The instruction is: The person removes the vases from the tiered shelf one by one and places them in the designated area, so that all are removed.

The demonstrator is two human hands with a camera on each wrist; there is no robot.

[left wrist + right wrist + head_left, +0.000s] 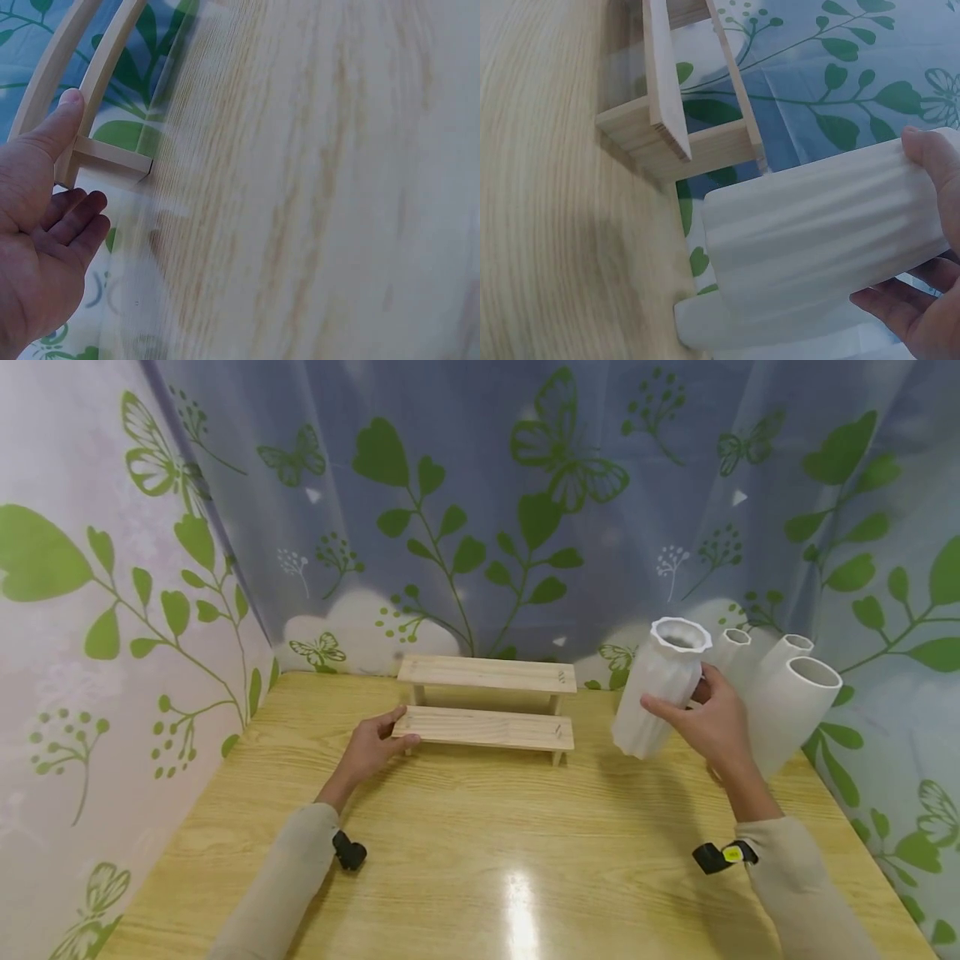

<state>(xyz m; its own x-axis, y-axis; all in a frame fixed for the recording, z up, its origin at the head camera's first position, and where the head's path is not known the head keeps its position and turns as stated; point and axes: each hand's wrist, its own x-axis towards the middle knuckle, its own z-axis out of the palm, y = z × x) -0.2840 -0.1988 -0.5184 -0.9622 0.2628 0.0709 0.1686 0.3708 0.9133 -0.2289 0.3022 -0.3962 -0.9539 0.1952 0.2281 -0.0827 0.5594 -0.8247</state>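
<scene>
My right hand [716,722] grips a white vase [656,693] with a scalloped rim and wavy ribbed sides, thumb on one side and fingers on the other. Tilted slightly, the vase is held over the table, its smooth base turned towards the stand in the right wrist view. A two-tier wooden stand [483,727] stands near the back of the table. At the left end of its lower step, my left hand [371,747] pinches the plank between thumb and fingers. In the left wrist view the thumb [69,105] lies along the plank's edge.
Right of the held vase stand a wide white vase [795,710] and two slimmer white vases [792,643], partly hidden by the right hand and each other. The wood-grain table [465,852] meets leaf-printed curtains [465,485] at the back and sides.
</scene>
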